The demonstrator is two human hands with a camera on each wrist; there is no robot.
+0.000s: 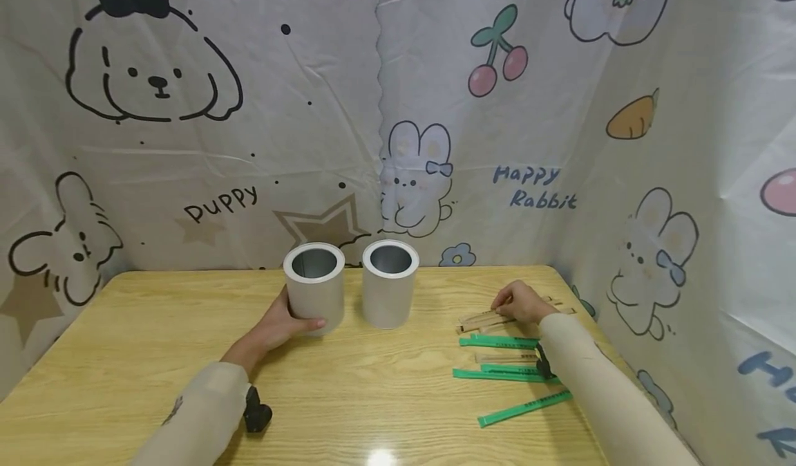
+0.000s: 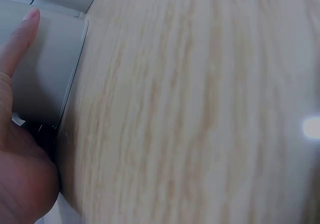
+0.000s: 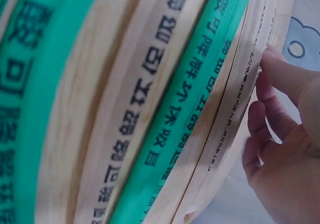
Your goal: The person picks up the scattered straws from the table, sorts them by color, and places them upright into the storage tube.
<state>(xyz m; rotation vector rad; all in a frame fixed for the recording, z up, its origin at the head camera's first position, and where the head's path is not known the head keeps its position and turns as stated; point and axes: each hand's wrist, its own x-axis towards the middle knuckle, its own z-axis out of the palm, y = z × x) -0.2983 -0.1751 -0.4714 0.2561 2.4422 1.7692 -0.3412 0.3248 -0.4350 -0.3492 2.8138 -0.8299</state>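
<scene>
Two white cylindrical holders with grey insides stand upright side by side. My left hand grips the left holder, its thumb lying across the lower front; the other fingers are hidden behind it. The right holder stands apart from that hand. At the right, my right hand is over the farthest paper-wrapped straws. Its thumb and forefinger pinch a brown-wrapped straw by the edge in the right wrist view. Nearer lie green-wrapped straws and another brown-wrapped straw, partly covered by the right sleeve.
The wooden table ends at a printed cloth hanging behind and along the right side. One green-wrapped straw lies slanted nearest the front. Black straps with small devices are on both wrists.
</scene>
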